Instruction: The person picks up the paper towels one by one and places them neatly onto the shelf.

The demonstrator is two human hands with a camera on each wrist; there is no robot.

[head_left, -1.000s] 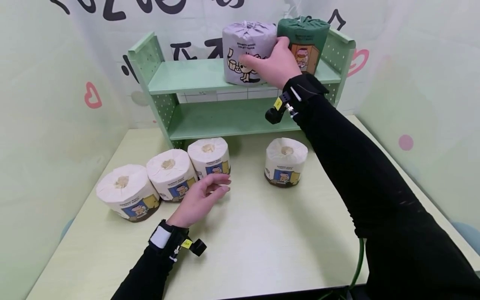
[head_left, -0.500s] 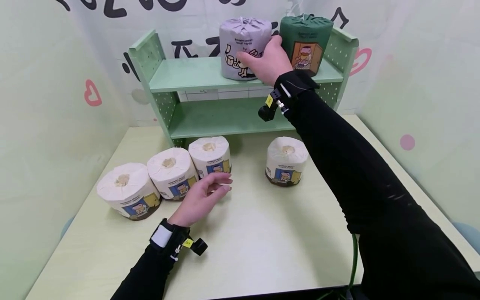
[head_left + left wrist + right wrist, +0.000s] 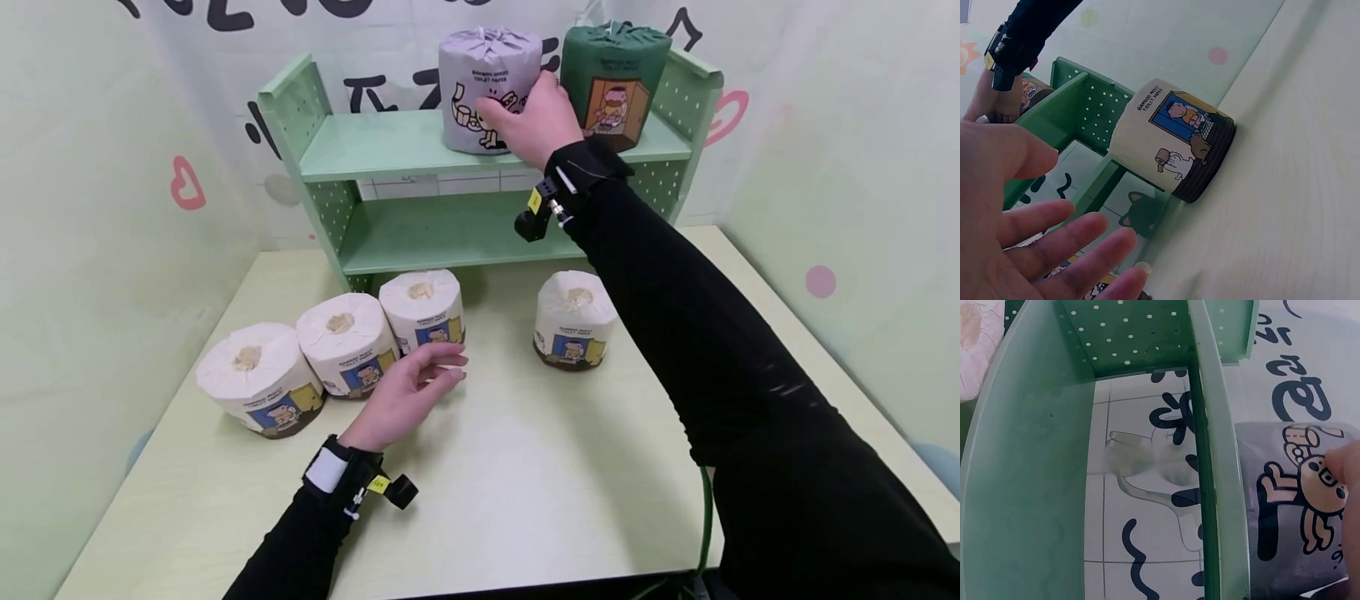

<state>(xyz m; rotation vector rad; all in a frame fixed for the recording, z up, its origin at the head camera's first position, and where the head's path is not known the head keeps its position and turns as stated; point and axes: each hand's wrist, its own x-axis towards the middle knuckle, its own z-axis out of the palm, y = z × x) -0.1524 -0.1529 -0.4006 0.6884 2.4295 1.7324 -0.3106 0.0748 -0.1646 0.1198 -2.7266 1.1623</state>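
My right hand (image 3: 542, 125) grips a purple paper-wrapped toilet roll (image 3: 471, 75) on the upper shelf, thumb across its printed front and fingers at its right side. In the right wrist view, only part of that hand shows at the roll's edge. Just right of it stands a green-wrapped toilet roll (image 3: 637, 62), with a narrow gap between the two. Above the table, my left hand (image 3: 401, 400) hovers with relaxed fingers, holding nothing. Beside it, white toilet rolls (image 3: 251, 375) stand in a slanted row; the rear one (image 3: 1147, 137) also shows in the left wrist view.
A green two-level shelf (image 3: 442, 237) stands at the back of the pale table (image 3: 525, 500). Another white toilet roll (image 3: 573, 312) stands alone in front of its right half. Light walls (image 3: 112, 275) flank the table on both sides, and a lettered banner hangs behind.
My right hand has shifted the purple toilet roll a little left along the upper shelf, and a gap has opened beside the green one. My left hand has stayed in place.
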